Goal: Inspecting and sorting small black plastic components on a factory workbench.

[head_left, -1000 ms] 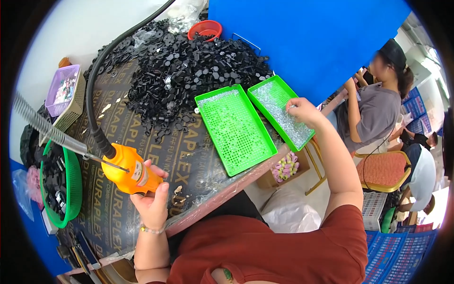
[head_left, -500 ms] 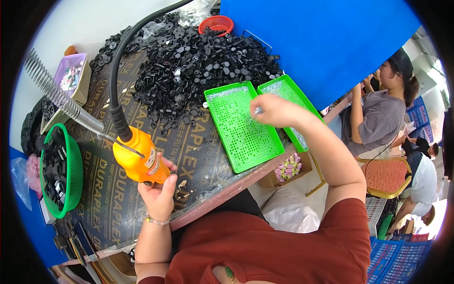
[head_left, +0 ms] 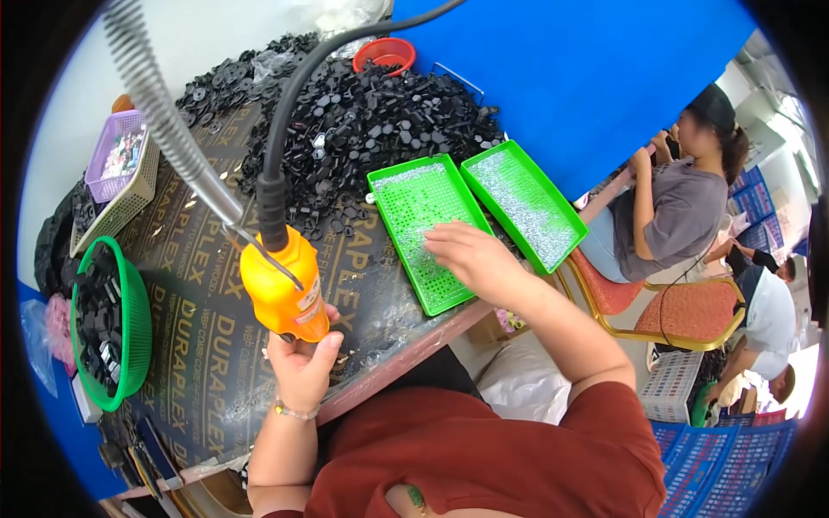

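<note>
Two bare hands at work. Left hand [head_left: 302, 367], lower centre-left of the frame: wrapped round the lower body of an orange power tool [head_left: 281, 281], thumb toward the right, grip closed. Tool upright-ish, slightly tilted, with a thick black cord [head_left: 298, 108] rising from its top and a metal coil spring [head_left: 164, 112] running to it from the upper left.

Right hand [head_left: 484, 259], centre of the frame: palm down over the perforated green tray [head_left: 449, 301], fingers extended and slightly apart. Cannot tell whether it touches the tray or holds anything; underside hidden. Small silvery pieces along the tray's far end.

Second green tray [head_left: 570, 251], just right of the first: silvery pieces spread over its floor.

Upper centre: heap of black parts [head_left: 363, 129], red bowl [head_left: 406, 62] at its far edge. Left edge: round green basket [head_left: 136, 337] of black pieces.
</note>
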Demonstrator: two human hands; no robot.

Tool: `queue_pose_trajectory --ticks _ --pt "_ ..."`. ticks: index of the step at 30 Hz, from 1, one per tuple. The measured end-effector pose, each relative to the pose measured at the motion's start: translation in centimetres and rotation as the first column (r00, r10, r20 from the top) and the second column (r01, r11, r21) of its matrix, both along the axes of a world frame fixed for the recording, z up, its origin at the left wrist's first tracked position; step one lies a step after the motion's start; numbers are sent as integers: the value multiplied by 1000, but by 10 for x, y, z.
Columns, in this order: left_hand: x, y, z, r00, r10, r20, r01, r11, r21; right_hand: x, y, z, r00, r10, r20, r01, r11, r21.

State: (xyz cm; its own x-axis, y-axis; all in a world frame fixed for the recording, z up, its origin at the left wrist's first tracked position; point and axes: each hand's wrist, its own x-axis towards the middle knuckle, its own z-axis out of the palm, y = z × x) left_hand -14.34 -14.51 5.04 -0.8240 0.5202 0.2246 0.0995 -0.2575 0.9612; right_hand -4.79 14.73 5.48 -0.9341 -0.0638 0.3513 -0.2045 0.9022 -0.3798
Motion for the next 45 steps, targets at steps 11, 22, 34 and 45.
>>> queue_pose_trajectory --ticks 11,22,34,45 --pt "-5 16 23 844 -501 191 507 862 22 128 109 -39 247 -951 -184 935 284 -213" --pt "-9 111 -11 704 -572 -421 260 759 -596 124 119 -77 463 -876 137 571 177 -802" --pt "-4 59 9 477 -526 -704 105 830 -548 145 85 -65 503 -844 186 501 110 -858" --pt "-30 -41 29 406 -579 -707 -23 767 -642 114 38 -65 636 -749 184 508 227 -831"
